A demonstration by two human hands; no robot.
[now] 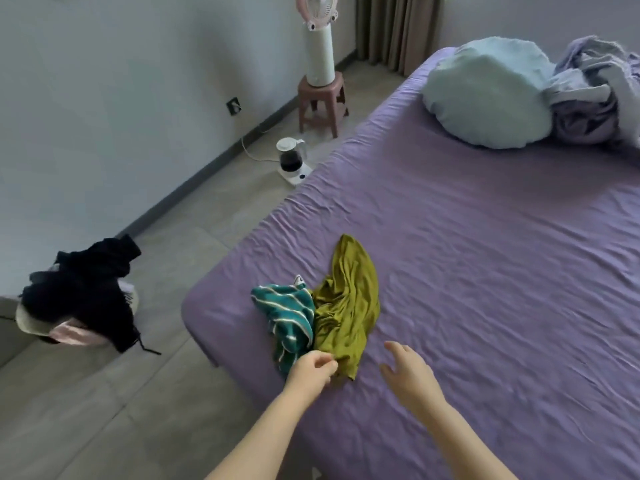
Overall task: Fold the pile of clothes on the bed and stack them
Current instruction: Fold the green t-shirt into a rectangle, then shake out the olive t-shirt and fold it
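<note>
Nearest the viewer, the left hand [313,370] pinches the near hem of the olive-green garment [349,306] between thumb and curled fingers, where that garment meets the teal striped garment [289,315]; whether the pinch also catches a fold of the striped cloth cannot be told. The right hand [407,370] hovers just beside the green hem with fingers spread and relaxed, holding nothing. Both garments lie crumpled and touching, side by side, near the foot corner of the purple-sheeted bed [485,271]: the pile counts two pieces, one green, one striped, neither yet folded or stacked. Their deep creases and limp drape suggest light, soft cloth with no stiffness, likely to sag and bunch when raised by a single point; a hold at two separated points along a hem or at the shoulders would probably let each piece hang open for flattening. Farther up the bed rest one pale blue cushion [485,98] and one rumpled lilac-grey blanket [595,95]. On the floor stand one kettle [291,159], one stool [320,102] bearing one fan [318,39], and one heap of dark clothing [83,292].
</note>
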